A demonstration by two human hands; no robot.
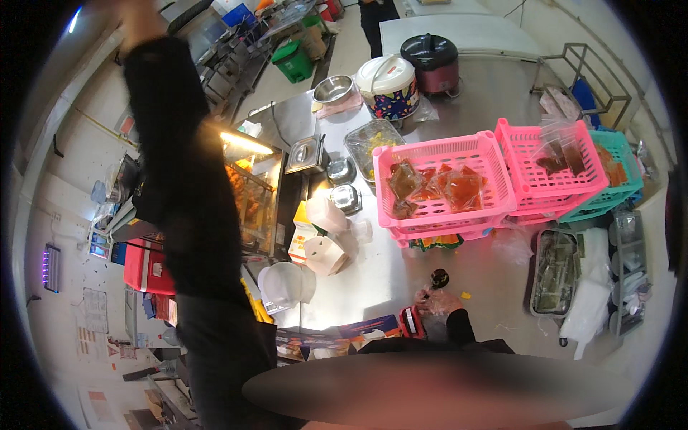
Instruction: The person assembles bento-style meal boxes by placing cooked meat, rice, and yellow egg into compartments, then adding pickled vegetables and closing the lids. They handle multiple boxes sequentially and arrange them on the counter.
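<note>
My left arm, in a black sleeve, reaches up across the left side. Its hand (140, 21) is smeared by motion and cut off at the upper edge, so its fingers cannot be read. Near the front edge of the steel table (494, 301), my right hand (440, 304) seems to wear a clear plastic glove. Its fingers curl closed around a small dark, glossy, round-topped thing (439, 278) whose kind I cannot make out. Right beside that hand is a red and black item (411, 322). A small yellow scrap (466, 295) lies to its right.
Pink baskets (387, 222) hold sauce packets; a teal basket (627, 193) stands right. Behind are rice cookers (390, 89) and a steel bowl (333, 89). Takeaway boxes (326, 254) sit beside a lit display case (251, 201). A metal tray (552, 276) lies right. A person (376, 25) stands far back.
</note>
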